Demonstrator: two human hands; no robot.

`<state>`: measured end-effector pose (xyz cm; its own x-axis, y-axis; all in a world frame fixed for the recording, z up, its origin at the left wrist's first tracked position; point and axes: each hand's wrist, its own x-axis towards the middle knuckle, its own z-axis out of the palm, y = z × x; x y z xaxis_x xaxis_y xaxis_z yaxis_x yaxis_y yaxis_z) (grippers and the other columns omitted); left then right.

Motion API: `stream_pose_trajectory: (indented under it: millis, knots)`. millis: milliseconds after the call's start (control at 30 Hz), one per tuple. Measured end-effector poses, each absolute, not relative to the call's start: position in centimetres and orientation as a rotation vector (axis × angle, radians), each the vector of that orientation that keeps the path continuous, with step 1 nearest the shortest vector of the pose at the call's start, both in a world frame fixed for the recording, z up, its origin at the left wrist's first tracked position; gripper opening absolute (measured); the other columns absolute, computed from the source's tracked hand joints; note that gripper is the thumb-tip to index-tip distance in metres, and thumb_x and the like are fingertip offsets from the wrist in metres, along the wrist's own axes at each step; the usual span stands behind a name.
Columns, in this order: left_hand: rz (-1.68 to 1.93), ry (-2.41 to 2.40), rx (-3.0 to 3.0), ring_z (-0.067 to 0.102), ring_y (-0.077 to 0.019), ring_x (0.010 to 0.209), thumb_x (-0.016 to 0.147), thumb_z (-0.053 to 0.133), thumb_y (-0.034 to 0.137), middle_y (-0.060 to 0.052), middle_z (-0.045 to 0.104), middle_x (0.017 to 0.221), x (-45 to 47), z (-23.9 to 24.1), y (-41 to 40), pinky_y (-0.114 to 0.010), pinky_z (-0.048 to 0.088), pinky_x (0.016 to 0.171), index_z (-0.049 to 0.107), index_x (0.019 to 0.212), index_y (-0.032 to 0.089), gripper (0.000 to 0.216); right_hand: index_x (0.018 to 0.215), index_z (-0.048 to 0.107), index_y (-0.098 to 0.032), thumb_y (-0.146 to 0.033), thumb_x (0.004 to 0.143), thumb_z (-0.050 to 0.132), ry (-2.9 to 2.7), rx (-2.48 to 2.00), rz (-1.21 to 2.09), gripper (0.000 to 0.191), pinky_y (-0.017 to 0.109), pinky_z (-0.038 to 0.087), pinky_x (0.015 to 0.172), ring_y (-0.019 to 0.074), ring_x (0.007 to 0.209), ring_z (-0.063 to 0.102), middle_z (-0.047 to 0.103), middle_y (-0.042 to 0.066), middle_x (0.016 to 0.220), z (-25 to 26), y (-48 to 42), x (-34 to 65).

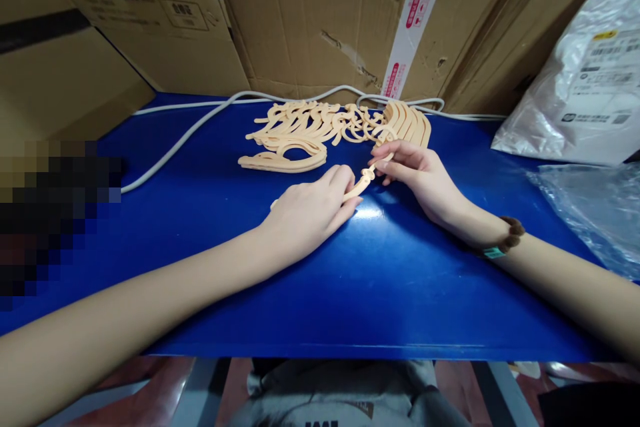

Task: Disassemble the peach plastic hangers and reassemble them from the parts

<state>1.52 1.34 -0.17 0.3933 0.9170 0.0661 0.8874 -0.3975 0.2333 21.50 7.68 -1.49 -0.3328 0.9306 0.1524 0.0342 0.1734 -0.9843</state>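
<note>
A beige plastic folding hanger (367, 180) is held between my two hands above the blue table (320, 300). My left hand (307, 213) is closed around one curved arm, whose tip pokes out past the far side of the fist. With thumb and fingers, my right hand (423, 180) pinches the other end, just beyond the round joint. Folded beige hangers (285, 161) lie stacked behind my left hand. Behind them is a row of curved beige pieces (295, 120), with hook-shaped pieces (357, 125) beside it. Nested curved arms (413, 123) stand behind my right hand.
Large cardboard boxes (320, 20) line the table's back edge. A white cable (185, 137) runs along the back and left. On the right are a plastic-wrapped package (575, 87) and a clear plastic bag (595, 207). A blurred dark object (45, 213) sits at the left.
</note>
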Motion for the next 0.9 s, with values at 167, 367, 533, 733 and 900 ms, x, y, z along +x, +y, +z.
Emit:
stream_pose_trajectory:
  millis: [167, 367, 533, 733, 900]
  knots:
    - [0.274, 1.611, 2.45, 0.067, -0.0195, 0.07, 0.102, 0.05, 0.035, 0.0, 0.065, 0.08, 1.6, 0.08, 1.56, -0.026, 0.033, 0.055, 0.052, 0.105, 0.018, 0.017, 0.093, 0.073, -0.021, -0.031, 0.077, 0.08, -1.588, -0.953, 1.297, 0.02, 0.025, 0.05, 0.067, 0.0129, 0.079, 0.064, 0.071, 0.001, 0.088, -1.51, 7.67, 21.51]
    - [0.421, 1.545, 2.443, 0.067, -0.0193, 0.069, 0.1, 0.049, 0.035, 0.0, 0.068, 0.08, 1.17, -0.33, 1.58, -0.027, 0.035, 0.055, 0.051, 0.099, 0.02, 0.015, 0.092, 0.073, -0.021, -0.03, 0.077, 0.079, -1.585, -0.97, 1.294, 0.019, 0.025, 0.051, 0.067, 0.0136, 0.079, 0.064, 0.072, 0.001, 0.088, -1.41, 7.56, 21.51]
    - [0.609, 1.452, 2.267, 0.068, -0.0206, 0.076, 0.1, 0.05, 0.029, -0.002, 0.069, 0.086, 1.05, -0.73, 1.75, -0.029, 0.042, 0.063, 0.044, 0.092, 0.021, 0.013, 0.092, 0.073, -0.021, -0.03, 0.077, 0.08, -1.582, -0.962, 1.302, 0.018, 0.024, 0.05, 0.066, 0.0126, 0.078, 0.064, 0.073, 0.0, 0.087, -1.45, 7.61, 21.47]
    - [0.686, 1.404, 2.13, 0.069, -0.0206, 0.076, 0.098, 0.055, 0.026, 0.0, 0.07, 0.085, 1.03, -0.64, 1.6, -0.031, 0.046, 0.067, 0.039, 0.093, 0.022, 0.017, 0.093, 0.073, -0.021, -0.03, 0.077, 0.079, -1.597, -0.975, 1.295, 0.019, 0.024, 0.05, 0.066, 0.0133, 0.079, 0.064, 0.073, 0.001, 0.088, -1.46, 7.59, 21.5]
    - [0.73, 1.366, 2.112, 0.071, -0.0203, 0.08, 0.098, 0.054, 0.027, -0.002, 0.071, 0.087, 0.79, -0.69, 1.55, -0.031, 0.049, 0.071, 0.041, 0.093, 0.022, 0.015, 0.092, 0.073, -0.021, -0.03, 0.077, 0.079, -1.61, -0.976, 1.285, 0.019, 0.025, 0.051, 0.067, 0.014, 0.08, 0.065, 0.073, 0.001, 0.089, -1.47, 7.57, 21.52]
